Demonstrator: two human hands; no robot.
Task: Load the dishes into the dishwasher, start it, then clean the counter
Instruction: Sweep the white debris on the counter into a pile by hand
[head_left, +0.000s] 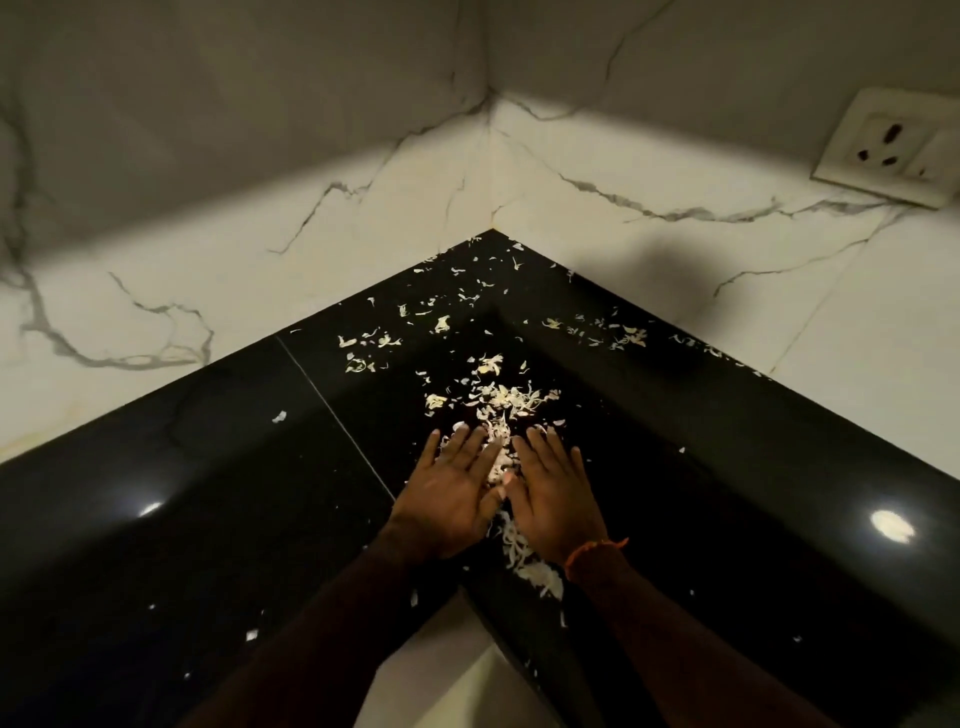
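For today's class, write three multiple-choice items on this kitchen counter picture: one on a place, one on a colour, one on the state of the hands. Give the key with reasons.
1. Where do the pale scattered vegetable peelings lie thickest?
A. beside the wall socket
B. just ahead of and between the two hands
C. on the far left of the counter

2. What colour is the glossy stone countertop?
A. black
B. white
C. brown

3. How are the left hand and the right hand?
A. both clenched into fists
B. both flat with straight fingers on the counter
C. one gripping a cloth

Key: 1 B, the densest heap sits at the fingertips and runs back between the wrists. 2 A, the top is shiny black under white veined marble walls. 3 B, both palms face down with fingers spread; no cloth is in view.
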